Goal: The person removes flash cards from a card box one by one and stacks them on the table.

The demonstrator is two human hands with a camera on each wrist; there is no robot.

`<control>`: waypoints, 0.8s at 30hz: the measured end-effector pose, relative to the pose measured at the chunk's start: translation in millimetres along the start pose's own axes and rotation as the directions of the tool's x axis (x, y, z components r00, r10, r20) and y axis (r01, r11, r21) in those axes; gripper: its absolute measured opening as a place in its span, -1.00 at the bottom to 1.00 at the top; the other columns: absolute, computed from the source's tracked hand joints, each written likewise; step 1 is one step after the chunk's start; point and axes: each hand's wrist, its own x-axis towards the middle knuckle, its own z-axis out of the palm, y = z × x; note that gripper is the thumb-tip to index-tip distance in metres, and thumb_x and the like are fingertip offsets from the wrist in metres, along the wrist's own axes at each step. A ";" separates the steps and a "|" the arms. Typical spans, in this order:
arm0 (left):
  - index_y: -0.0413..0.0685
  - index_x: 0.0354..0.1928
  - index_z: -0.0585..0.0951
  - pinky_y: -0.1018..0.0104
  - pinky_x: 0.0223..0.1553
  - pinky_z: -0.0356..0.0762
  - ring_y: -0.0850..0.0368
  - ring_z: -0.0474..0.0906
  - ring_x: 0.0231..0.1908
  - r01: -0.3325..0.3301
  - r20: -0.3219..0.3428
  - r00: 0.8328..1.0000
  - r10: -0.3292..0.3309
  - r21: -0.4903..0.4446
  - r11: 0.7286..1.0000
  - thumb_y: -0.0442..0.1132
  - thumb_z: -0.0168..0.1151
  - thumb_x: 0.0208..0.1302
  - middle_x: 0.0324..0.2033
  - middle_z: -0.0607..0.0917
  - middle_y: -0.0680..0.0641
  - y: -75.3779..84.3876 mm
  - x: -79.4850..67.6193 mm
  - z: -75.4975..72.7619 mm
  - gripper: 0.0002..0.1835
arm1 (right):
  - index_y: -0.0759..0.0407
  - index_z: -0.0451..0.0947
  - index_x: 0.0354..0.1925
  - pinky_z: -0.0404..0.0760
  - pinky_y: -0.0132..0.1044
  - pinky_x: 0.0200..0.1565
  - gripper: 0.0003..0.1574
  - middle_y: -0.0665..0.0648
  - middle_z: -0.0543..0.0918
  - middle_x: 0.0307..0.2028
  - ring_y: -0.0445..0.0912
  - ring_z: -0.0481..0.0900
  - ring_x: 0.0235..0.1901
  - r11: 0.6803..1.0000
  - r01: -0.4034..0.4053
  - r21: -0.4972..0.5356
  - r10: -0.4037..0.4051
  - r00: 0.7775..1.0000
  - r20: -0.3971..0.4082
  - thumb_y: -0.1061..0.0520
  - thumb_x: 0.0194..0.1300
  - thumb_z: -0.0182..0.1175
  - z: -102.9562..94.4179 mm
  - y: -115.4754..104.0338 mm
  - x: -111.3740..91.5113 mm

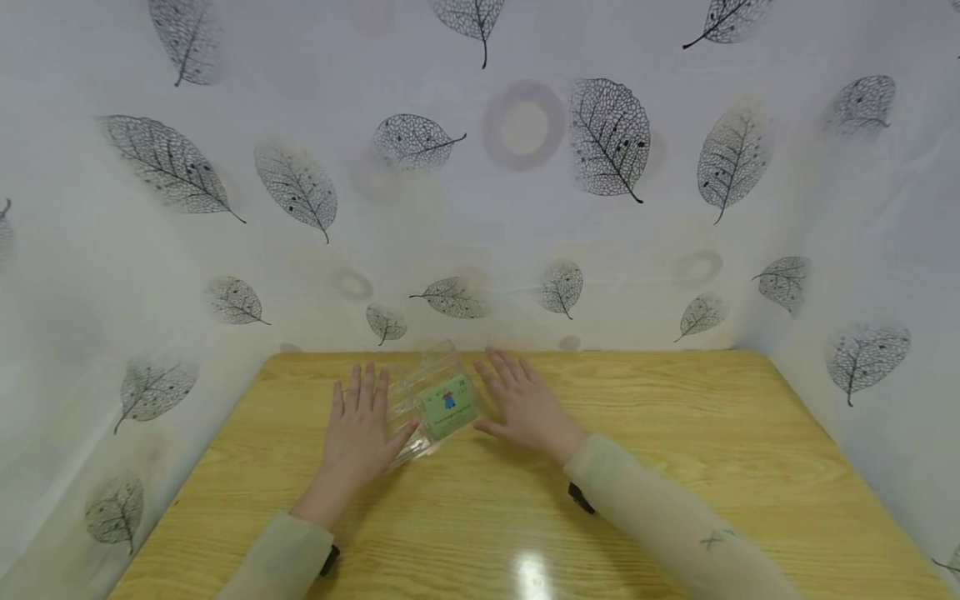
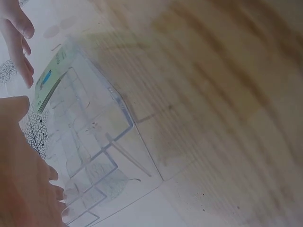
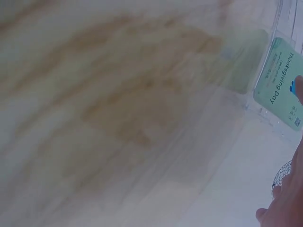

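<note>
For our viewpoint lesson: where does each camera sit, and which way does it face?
Head: on the head, facing forward and down at the table; left hand, right hand, sleeves show.
Left wrist: worn there, facing the clear holder; both hands partly show.
Right wrist: worn there, facing table and green card; right hand partly shows.
Both wrist views share the card.

We've got a clear tray [image 1: 441,364] left of centre, lower half of frame, askew on the wood table [image 1: 675,433]; green card [image 1: 457,406] at its right end. Left hand [image 1: 354,446] overlaps the tray's left side, fingers straight. Right hand [image 1: 528,412] is just beside the right end, fingers spread; contact we can't confirm. Pale sleeves [image 1: 660,512] enter bottom left and lower right. Leaf-print backdrop [image 1: 487,225] fills the top; glare [image 1: 532,575] bottom centre.
</note>
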 end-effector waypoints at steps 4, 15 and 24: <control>-0.32 0.67 0.04 -0.35 0.68 -0.24 -0.36 -0.18 0.69 -0.008 0.004 1.000 0.008 -0.002 1.000 0.37 0.11 0.46 0.68 -0.09 -0.39 0.6 0.9 -1.4 0.09 | 0.15 -0.13 0.72 0.05 0.21 0.68 0.27 0.31 -0.12 0.72 0.22 -0.11 0.71 1.000 0.012 -0.003 -0.012 1.000 0.000 -0.51 0.47 0.09 -0.1 -4.7 4.0; -0.30 0.67 0.03 -0.35 0.68 -0.20 -0.37 -0.15 0.69 -0.053 0.009 0.999 0.053 -0.016 0.998 0.38 0.15 0.43 0.68 -0.05 -0.36 0.7 1.2 1.5 0.12 | 0.16 -0.16 0.73 0.04 0.17 0.69 0.33 0.28 -0.14 0.72 0.19 -0.08 0.71 0.999 0.045 -0.022 -0.045 0.999 -0.008 -0.52 0.43 0.14 0.2 -8.7 9.2; -0.26 0.68 0.03 -0.29 0.70 -0.26 -0.31 -0.16 0.70 -0.134 -0.021 0.991 0.134 -0.003 0.991 0.40 0.13 0.41 0.69 -0.02 -0.32 0.4 3.5 5.7 0.13 | 0.21 -0.14 0.71 0.03 0.16 0.69 0.32 0.28 -0.14 0.72 0.19 -0.09 0.71 0.998 0.064 0.003 -0.064 0.998 -0.011 -0.50 0.44 0.14 -4.2 -7.9 8.4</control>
